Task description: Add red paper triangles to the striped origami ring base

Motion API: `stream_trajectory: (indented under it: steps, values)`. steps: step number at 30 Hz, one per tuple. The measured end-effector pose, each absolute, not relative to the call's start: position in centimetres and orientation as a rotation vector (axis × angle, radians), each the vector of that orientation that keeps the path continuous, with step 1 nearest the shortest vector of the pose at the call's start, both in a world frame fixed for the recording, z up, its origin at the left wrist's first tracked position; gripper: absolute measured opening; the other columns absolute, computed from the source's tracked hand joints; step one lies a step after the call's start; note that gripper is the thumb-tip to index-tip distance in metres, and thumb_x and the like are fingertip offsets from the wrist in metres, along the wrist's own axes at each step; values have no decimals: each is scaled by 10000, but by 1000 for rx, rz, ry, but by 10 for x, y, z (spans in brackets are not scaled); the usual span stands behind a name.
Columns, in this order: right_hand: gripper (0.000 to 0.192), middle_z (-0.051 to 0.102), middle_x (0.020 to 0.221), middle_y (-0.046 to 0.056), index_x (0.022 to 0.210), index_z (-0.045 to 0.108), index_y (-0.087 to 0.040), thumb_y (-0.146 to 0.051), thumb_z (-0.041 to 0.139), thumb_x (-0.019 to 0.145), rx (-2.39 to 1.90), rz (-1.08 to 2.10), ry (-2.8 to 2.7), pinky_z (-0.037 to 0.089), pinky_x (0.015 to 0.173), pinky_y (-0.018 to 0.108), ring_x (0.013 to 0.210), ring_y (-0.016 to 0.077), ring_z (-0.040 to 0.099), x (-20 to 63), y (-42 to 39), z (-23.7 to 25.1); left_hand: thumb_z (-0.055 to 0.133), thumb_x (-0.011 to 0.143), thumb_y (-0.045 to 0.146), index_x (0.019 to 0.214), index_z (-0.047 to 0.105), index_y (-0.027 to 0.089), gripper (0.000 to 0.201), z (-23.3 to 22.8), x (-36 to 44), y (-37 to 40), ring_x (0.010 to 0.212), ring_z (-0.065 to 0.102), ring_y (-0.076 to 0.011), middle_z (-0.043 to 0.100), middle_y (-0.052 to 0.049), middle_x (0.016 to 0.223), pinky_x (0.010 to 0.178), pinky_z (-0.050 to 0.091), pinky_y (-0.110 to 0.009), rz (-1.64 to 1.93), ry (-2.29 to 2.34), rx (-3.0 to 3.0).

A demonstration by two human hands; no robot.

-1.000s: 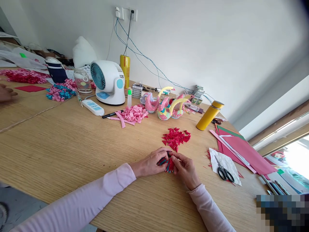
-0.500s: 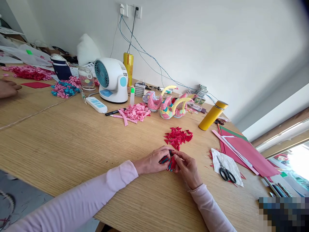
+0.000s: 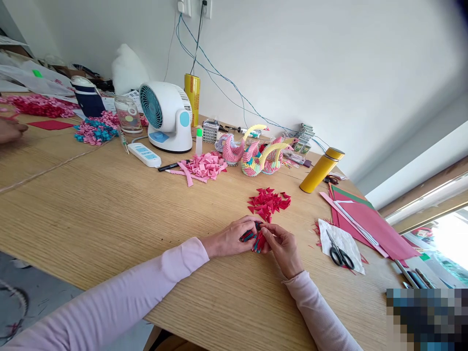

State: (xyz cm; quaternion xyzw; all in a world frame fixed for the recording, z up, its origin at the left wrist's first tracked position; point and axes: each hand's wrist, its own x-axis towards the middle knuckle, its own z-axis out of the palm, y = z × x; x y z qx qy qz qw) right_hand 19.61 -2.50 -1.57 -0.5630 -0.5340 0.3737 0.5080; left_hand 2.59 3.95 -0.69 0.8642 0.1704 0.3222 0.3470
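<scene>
At the near edge, both sleeves [image 3: 146, 287] are cut off by the bottom of the view, and a pixelated patch [image 3: 426, 319] hides whatever lies at the lower right. The left hand [image 3: 234, 238] is curled firmly about a folded-paper piece [image 3: 259, 242] in red, blue and black, low over the table [image 3: 127, 209]. The right hand [image 3: 287, 248] pinches the piece's red side between thumb and forefinger; whether a loose triangle is caught there cannot be told. This grip matches the picture half a second ago. The fingers cover much of the piece, so its full shape is hidden, as is whether it touches the wood.

Just beyond the hands is a pile of red paper triangles [image 3: 268, 202], undisturbed since then. To the right, black-handled scissors [image 3: 341, 256] lie on a white sheet [image 3: 347, 239], near red paper [image 3: 380, 229].

Farther back, paper swans [image 3: 251, 168] overlap one another, making their outlines hard to separate. At the left edge another person's hand [image 3: 10, 130] is cut off; its fingers are too unclear to read. The whole scene sits slightly higher than before, so the wall sockets [image 3: 207, 9] are now cropped at the top.
</scene>
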Motion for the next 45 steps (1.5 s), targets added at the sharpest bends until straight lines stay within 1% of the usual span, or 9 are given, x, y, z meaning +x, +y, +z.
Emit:
stream_trajectory:
  steps: [13,21,24,26,29,33,36,39,45]
  values:
    - [397,591,494,-10,996,671,-135,-480,609,810,-1325,952,-1386,436,445,229,425,114,546,199,-27,-5,546,791,88,805,503,175,98,-10,27,41,1073,540,-186,557,-87,1146,946,435,-319,838,440,2264]
    - [363,682,719,45,974,664,-147,-440,678,761,-1316,995,-1363,466,442,221,453,94,555,196,-28,-4,562,759,56,775,491,183,147,-3,26,39,1110,539,-186,562,-96,1164,963,439,-316,839,428,2236]
    - [385,685,734,48,962,664,-136,-432,717,721,-1304,1001,-1255,457,406,210,426,81,540,192,-27,-4,561,763,62,772,495,182,137,-3,26,39,1094,550,-185,568,-96,1148,954,448,-314,834,422,2238]
    - [398,679,695,33,951,666,-132,-422,746,690,-1276,1020,-1151,446,376,199,393,70,516,188,-27,-2,564,766,68,783,505,178,126,-4,26,40,1119,538,-190,562,-101,1159,965,438,-316,841,420,2244]
    - [374,692,731,22,912,673,-139,-390,780,655,-1179,1090,-922,418,321,167,360,37,466,185,-28,4,560,771,68,791,518,174,115,-6,26,40,1141,529,-188,552,-101,1181,977,427,-307,854,406,2246]
    - [288,689,712,-7,836,686,-149,-279,815,614,-1001,1274,-547,342,270,77,341,-15,381,187,-29,11,543,778,68,817,532,172,111,-7,27,40,1096,549,-172,560,-90,1167,953,441,-291,873,380,2239]
    - [206,667,649,-25,804,682,-145,-183,791,633,-867,1468,-355,307,278,16,337,-37,351,195,-28,12,554,778,77,823,537,172,106,-8,27,41,1083,549,-170,567,-88,1147,950,442,-291,882,380,2243]
    - [126,672,657,-20,788,676,-144,-150,742,681,-818,1567,-303,282,268,1,329,-43,336,201,-28,11,558,771,75,818,533,174,113,-10,28,42,1093,543,-173,564,-91,1152,963,432,-292,895,377,2250]
    - [280,706,686,12,791,683,-121,-214,830,571,-989,1403,-404,241,230,36,303,-44,300,198,-31,8,548,762,63,811,516,172,124,-11,28,42,1114,534,-186,553,-101,1179,973,419,-300,897,362,2257]
